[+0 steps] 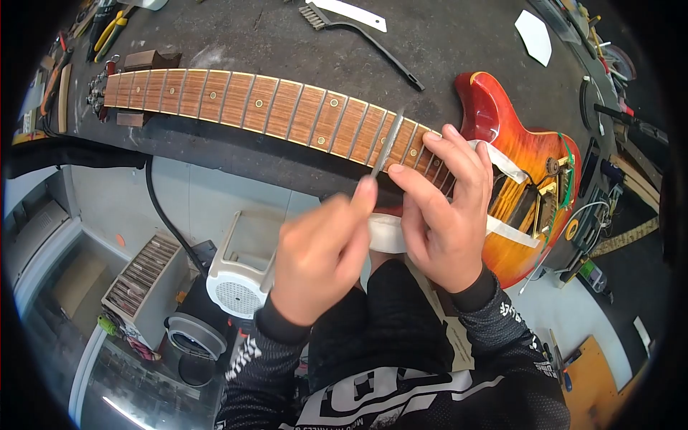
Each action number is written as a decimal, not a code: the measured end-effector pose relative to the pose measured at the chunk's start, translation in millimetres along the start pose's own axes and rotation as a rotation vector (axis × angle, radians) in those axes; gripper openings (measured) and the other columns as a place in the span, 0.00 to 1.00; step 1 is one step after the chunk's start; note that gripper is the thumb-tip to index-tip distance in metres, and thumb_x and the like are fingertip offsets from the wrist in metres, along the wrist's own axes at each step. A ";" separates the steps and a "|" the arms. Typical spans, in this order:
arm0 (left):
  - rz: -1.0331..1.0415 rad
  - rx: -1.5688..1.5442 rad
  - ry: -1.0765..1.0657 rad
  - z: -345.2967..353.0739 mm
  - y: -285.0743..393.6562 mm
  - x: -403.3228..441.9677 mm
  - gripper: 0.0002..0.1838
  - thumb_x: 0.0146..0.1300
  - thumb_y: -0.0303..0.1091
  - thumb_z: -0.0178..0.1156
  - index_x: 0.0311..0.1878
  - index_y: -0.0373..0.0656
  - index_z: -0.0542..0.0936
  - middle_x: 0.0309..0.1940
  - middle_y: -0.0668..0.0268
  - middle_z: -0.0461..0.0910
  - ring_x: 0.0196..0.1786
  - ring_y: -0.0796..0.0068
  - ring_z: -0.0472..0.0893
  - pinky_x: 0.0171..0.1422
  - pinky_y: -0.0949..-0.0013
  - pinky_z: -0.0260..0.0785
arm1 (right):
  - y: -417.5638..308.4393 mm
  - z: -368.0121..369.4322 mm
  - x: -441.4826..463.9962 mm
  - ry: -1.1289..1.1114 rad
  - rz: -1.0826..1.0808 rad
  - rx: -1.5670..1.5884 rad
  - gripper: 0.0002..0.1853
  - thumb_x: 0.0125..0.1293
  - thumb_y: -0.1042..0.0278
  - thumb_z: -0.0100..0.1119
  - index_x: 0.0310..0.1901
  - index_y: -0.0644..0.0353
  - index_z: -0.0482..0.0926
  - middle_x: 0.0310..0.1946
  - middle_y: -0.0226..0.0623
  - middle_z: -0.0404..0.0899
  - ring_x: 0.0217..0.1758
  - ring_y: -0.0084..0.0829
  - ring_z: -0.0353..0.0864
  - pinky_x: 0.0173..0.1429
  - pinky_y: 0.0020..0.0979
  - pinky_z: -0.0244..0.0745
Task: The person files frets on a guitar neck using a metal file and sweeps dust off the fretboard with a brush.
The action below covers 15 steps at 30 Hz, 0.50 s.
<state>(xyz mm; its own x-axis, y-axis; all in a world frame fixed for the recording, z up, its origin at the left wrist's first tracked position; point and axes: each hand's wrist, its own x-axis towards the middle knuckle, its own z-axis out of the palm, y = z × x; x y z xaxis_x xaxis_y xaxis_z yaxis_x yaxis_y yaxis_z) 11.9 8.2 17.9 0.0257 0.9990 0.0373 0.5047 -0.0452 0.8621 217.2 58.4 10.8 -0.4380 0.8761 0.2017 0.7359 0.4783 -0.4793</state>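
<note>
An electric guitar with a red-to-amber sunburst body (502,107) lies across the bench, its wooden fretboard (236,100) facing up. No strings show over the frets. My left hand (319,247) is closed round a slim metal file (388,147), slightly blurred, whose blade lies across the upper frets. Beside the file, my right hand (451,197) is open, fingers apart, with fingertips on the fretboard. White tape (512,233) covers parts of the body near the bridge (548,204). Another white piece (387,233) shows between my hands, partly hidden.
A black-handled brush (365,46) and white flat pieces (534,37) lie on the dark bench (244,36). Wooden blocks (147,61) sit by the headstock. Pliers (111,32) are at far left; cables and tools crowd the right. Below stands a white stool-like object (240,290).
</note>
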 end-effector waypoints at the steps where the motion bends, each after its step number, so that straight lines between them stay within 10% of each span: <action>1: 0.009 -0.014 0.015 -1.8 -1.9 -18.4 0.28 0.65 0.12 0.70 0.69 0.35 0.88 0.30 0.56 0.83 0.28 0.58 0.85 0.34 0.59 0.77 | 0.1 0.0 0.0 -0.005 -0.001 0.007 0.35 0.58 0.81 0.72 0.66 0.38 0.89 0.76 0.40 0.77 0.86 0.53 0.74 0.91 0.67 0.56; 15: -0.001 0.003 0.023 -3.6 5.2 -18.1 0.24 0.66 0.12 0.70 0.66 0.34 0.89 0.28 0.58 0.77 0.26 0.59 0.81 0.33 0.56 0.74 | -2.1 -3.4 1.0 -0.031 -0.002 0.004 0.33 0.62 0.86 0.70 0.66 0.40 0.88 0.76 0.46 0.77 0.86 0.57 0.74 0.90 0.70 0.56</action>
<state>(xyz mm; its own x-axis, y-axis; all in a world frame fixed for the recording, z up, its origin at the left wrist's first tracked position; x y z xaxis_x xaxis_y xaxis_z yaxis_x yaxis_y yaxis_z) 11.1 -10.1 23.6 0.0051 0.9988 0.0480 0.5076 -0.0440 0.8604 217.0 58.5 14.9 -0.4550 0.8728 0.1764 0.7329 0.4796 -0.4824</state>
